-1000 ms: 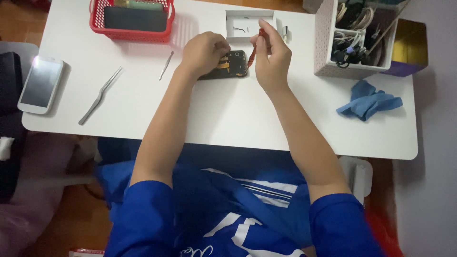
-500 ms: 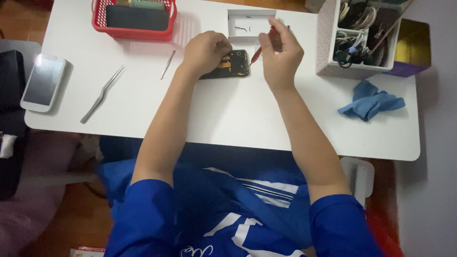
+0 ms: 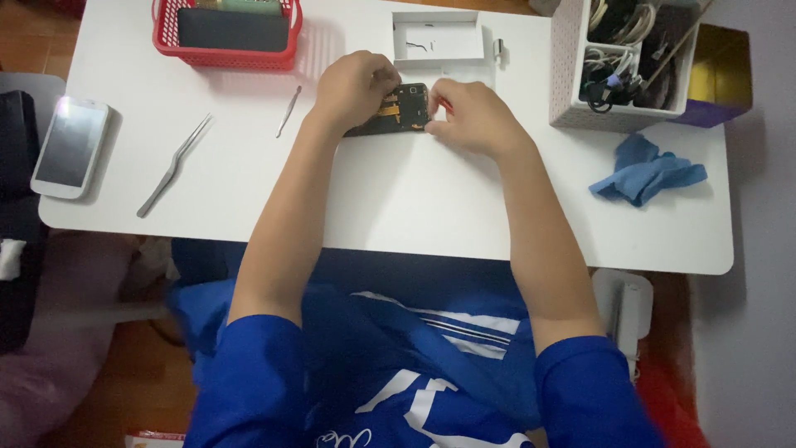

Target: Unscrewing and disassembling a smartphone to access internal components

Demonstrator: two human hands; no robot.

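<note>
Head view: the left hand (image 3: 352, 90) is curling over the left end of an opened phone (image 3: 396, 109) that is lying flat on the white table (image 3: 398, 207), fingers closed down on it. The right hand (image 3: 471, 118) is pressing against the phone's right end, fingers bunched narrow; something small and red is showing at its fingertips, too small to tell what. The phone is sitting at the table's 12 o'clock side, between the two hands, dark with gold parts showing.

At 12 o'clock from the phone a white tray (image 3: 438, 37) is lying just beside it. At 10 o'clock a red basket (image 3: 225, 33) is holding a dark slab. At 9 o'clock a thin tool (image 3: 288, 110) and, farther off, tweezers (image 3: 172, 166) are lying. A white phone (image 3: 70, 146) is resting at the table's left edge. At 3 o'clock a blue cloth (image 3: 645, 176) is lying crumpled, with a white bin (image 3: 623, 62) of cables above it.
</note>
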